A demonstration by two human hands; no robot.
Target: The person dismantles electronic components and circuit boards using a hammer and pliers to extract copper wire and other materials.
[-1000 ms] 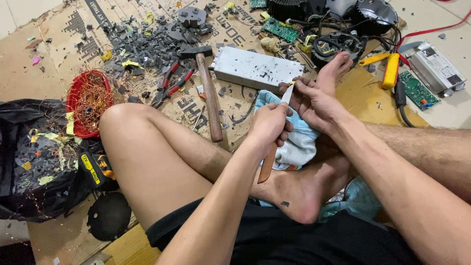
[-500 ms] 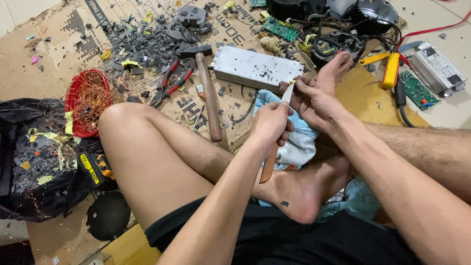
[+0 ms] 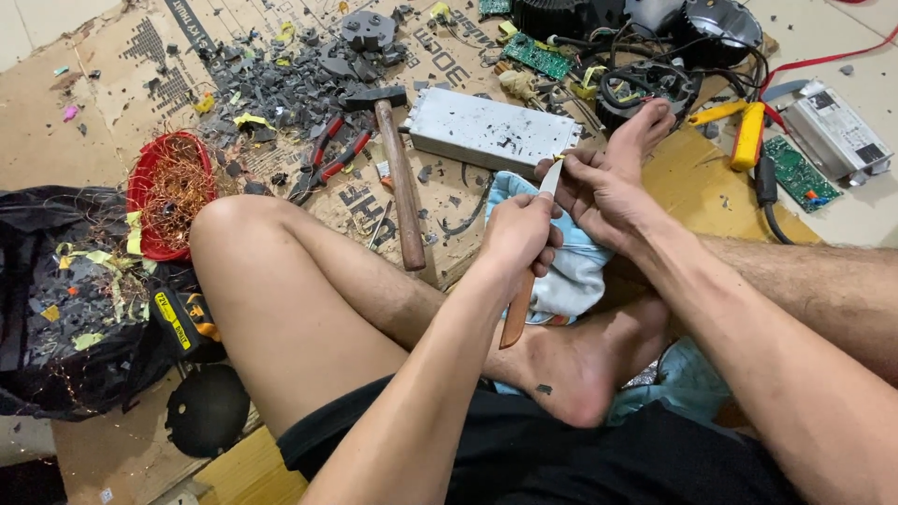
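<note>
Seated cross-legged on cardboard: left hand (image 3: 520, 232) fisted round a wooden-handled knife (image 3: 526, 273), thin blade upright – right hand (image 3: 599, 192) pinched shut at the blade tip (what it grips, too small to tell), over pale blue cloth (image 3: 571, 276). Beyond, dented grey metal box (image 3: 482, 131), hammer (image 3: 398, 168).

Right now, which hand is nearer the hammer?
Left. The left hand, gripping a knife, sits just right of the hammer handle's lower end, not touching it. The right hand is farther right, beyond the knife blade, over the light blue cloth.

head-worn view, steeply down, close over cluttered cardboard (image 3: 281, 37)
</note>
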